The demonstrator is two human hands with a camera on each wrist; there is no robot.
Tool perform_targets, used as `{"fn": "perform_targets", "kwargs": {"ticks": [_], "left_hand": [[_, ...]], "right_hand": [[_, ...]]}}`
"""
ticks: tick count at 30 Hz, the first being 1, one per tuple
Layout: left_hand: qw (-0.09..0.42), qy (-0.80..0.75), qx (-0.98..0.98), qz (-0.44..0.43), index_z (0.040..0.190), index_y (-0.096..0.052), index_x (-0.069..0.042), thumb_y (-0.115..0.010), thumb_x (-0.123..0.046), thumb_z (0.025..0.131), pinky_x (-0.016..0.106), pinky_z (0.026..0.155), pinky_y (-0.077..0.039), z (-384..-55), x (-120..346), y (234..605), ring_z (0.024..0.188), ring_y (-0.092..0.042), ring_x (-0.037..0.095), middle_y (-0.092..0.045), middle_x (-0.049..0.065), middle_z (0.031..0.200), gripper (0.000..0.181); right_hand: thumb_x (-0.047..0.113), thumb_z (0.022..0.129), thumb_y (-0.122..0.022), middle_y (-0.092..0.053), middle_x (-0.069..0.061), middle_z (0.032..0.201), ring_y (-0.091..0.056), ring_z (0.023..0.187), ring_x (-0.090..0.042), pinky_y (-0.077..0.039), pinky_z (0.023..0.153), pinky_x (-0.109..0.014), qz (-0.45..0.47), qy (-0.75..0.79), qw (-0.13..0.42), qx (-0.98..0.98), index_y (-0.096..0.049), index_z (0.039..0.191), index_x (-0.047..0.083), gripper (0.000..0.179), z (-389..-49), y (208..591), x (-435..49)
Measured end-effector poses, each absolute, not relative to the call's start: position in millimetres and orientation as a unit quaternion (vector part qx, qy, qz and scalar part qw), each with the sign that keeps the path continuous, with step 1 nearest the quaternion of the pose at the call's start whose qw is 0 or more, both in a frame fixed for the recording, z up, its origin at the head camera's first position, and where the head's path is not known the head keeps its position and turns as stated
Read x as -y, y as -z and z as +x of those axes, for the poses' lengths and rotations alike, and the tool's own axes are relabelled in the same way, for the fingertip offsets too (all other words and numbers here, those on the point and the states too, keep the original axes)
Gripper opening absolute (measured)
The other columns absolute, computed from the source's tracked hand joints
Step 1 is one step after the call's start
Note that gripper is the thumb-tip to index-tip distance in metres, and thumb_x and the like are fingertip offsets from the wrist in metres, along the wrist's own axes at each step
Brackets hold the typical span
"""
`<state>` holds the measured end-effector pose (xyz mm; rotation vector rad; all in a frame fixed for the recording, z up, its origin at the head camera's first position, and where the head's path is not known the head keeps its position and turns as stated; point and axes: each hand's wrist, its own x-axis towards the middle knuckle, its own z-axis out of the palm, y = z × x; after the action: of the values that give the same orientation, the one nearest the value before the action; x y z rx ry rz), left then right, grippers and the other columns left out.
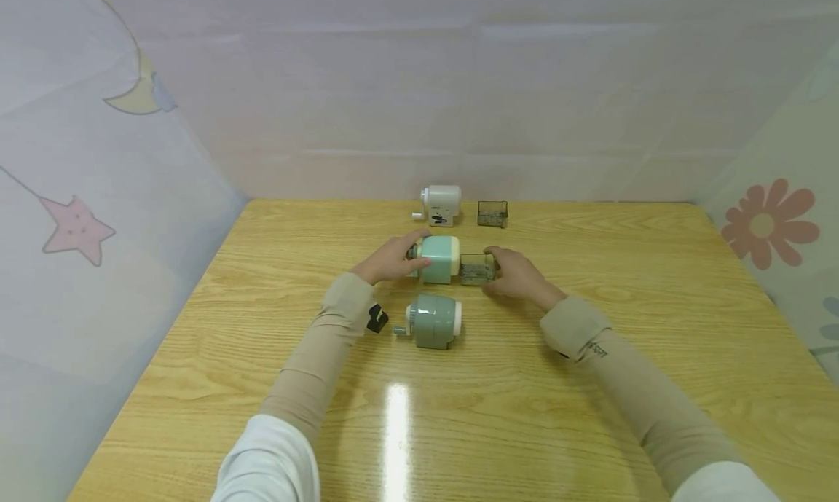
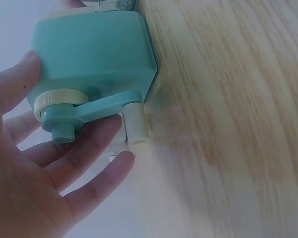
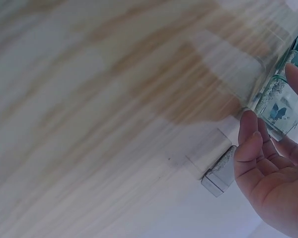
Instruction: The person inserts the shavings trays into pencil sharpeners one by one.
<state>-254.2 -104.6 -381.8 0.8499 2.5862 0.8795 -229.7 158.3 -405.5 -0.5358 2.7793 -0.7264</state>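
My left hand (image 1: pixel 392 260) holds a turquoise crank pencil sharpener (image 1: pixel 438 259) with a cream end, thumb on one side. In the left wrist view its crank (image 2: pixel 107 107) points toward my loosely bent fingers. Thumb and fingers of my right hand (image 1: pixel 516 275) pinch a clear shavings drawer (image 1: pixel 477 269) at its outer end. The drawer lies against the sharpener's cream end; how far it sits inside cannot be told. Dark shavings show through its wall (image 3: pixel 283 106) in the right wrist view.
Nearer me stands a grey-green crank sharpener (image 1: pixel 435 321), with a small black object (image 1: pixel 376 318) left of it. Toward the back wall are a white sharpener (image 1: pixel 443 205) and a second clear drawer (image 1: pixel 492 213). All rest on a wooden table (image 1: pixel 557 414).
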Motion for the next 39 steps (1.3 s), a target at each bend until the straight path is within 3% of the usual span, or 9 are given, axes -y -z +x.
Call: {"fn": "perform_targets", "kwargs": {"ticks": [24, 39], "left_hand": [[0.139, -0.310, -0.896, 0.287, 0.141, -0.028, -0.011, -0.053, -0.031, 0.092, 0.035, 0.078, -0.047, -256, 104, 385, 0.085, -0.057, 0.020, -0.059, 0.011, 0.103, 0.059], [0.139, -0.299, -0.899, 0.287, 0.142, -0.027, -0.012, -0.052, -0.033, 0.093, 0.038, 0.084, -0.044, -256, 105, 384, 0.088, -0.056, 0.021, -0.058, 0.011, 0.109, 0.059]], "right_hand": [[0.018, 0.077, -0.072, -0.051, -0.023, 0.122, -0.053, 0.102, -0.033, -0.043, 0.089, -0.049, -0.182, 0.250, 0.117, -0.944, -0.033, 0.137, -0.004, 0.075, -233, 401, -147], [0.019, 0.078, -0.073, -0.052, -0.023, 0.121, -0.055, 0.098, -0.032, -0.043, 0.087, -0.048, -0.188, 0.240, 0.113, -0.946, -0.033, 0.136, -0.003, 0.074, -234, 402, -143]]}}
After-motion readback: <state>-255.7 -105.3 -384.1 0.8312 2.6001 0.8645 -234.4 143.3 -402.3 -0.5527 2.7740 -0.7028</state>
